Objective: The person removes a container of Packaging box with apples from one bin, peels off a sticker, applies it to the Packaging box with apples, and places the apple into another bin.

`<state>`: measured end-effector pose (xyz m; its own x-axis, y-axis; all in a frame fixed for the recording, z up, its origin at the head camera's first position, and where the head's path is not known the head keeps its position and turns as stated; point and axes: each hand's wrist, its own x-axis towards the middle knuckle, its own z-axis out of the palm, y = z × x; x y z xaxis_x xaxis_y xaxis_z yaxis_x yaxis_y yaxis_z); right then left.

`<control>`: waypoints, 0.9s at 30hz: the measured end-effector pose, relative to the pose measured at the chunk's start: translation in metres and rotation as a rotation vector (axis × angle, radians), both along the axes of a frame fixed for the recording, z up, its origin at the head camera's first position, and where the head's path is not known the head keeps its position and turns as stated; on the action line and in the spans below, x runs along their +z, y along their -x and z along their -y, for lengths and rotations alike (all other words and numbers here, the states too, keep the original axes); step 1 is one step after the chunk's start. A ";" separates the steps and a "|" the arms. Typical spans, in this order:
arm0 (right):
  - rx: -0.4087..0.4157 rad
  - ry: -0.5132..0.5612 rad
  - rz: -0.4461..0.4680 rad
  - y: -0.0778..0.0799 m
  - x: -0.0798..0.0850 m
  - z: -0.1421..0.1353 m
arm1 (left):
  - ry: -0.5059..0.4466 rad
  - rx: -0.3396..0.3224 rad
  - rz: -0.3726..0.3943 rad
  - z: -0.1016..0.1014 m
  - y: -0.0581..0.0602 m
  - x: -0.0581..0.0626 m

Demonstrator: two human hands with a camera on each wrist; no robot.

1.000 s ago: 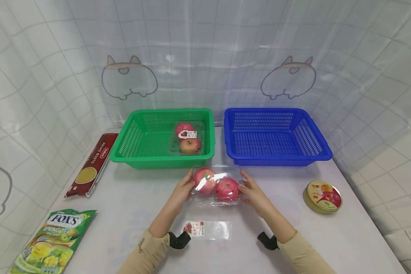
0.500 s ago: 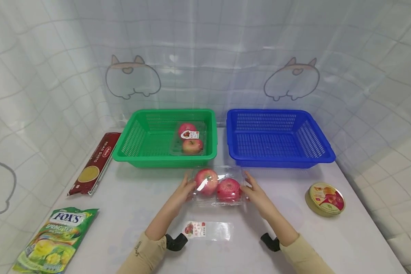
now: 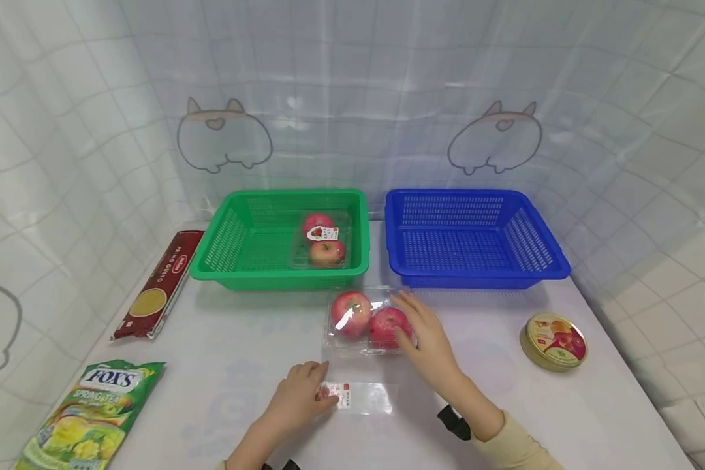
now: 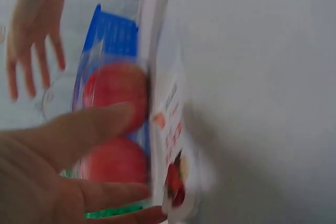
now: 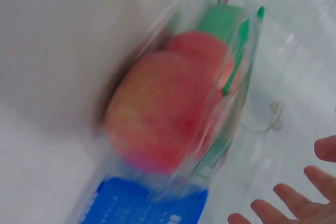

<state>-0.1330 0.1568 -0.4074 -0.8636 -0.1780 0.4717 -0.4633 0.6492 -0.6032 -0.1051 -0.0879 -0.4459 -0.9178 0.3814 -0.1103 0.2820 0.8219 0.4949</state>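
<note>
A clear plastic box (image 3: 339, 344) with two red apples (image 3: 350, 314) inside lies on the white table before the baskets. My right hand (image 3: 429, 346) hovers over its right end with fingers extended; the right wrist view shows the fingers (image 5: 294, 205) spread and apart from the box. In front of the box lies a clear strip with a printed apple label (image 3: 369, 398). My left hand (image 3: 296, 397) is at its left end, partly covering the print. Thumb and fingers are parted around the label (image 4: 176, 177) in the left wrist view; contact is hard to judge.
A green basket (image 3: 279, 282) holds another labelled apple box (image 3: 323, 241). Right of it stands a blue basket (image 3: 476, 277). A dark red pasta packet (image 3: 161, 284) and a green FOX'S candy bag (image 3: 94, 414) lie at left, a round gold tin (image 3: 555, 341) at right.
Both hands have let go of the apple box, which stays put. My left hand has come down to the label strip; my right hand has shifted over the box's right end.
</note>
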 end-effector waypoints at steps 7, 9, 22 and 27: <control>0.116 -0.055 -0.016 -0.010 0.000 0.021 | 0.197 -0.084 -0.221 -0.008 -0.006 -0.007; 0.171 -0.058 -0.006 -0.013 -0.001 0.026 | 0.178 -0.094 -0.207 -0.008 -0.003 -0.007; 0.504 -0.292 0.113 -0.030 -0.010 0.048 | -0.528 -0.159 0.431 0.003 0.009 0.024; 0.525 -0.230 0.204 -0.030 -0.004 0.046 | -0.659 -0.139 0.529 0.010 0.011 0.027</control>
<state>-0.1033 0.1104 -0.4118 -0.7018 -0.6822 0.2051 -0.6469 0.4897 -0.5845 -0.1158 -0.0981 -0.4193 -0.7483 0.6233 -0.2272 -0.0441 0.2950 0.9545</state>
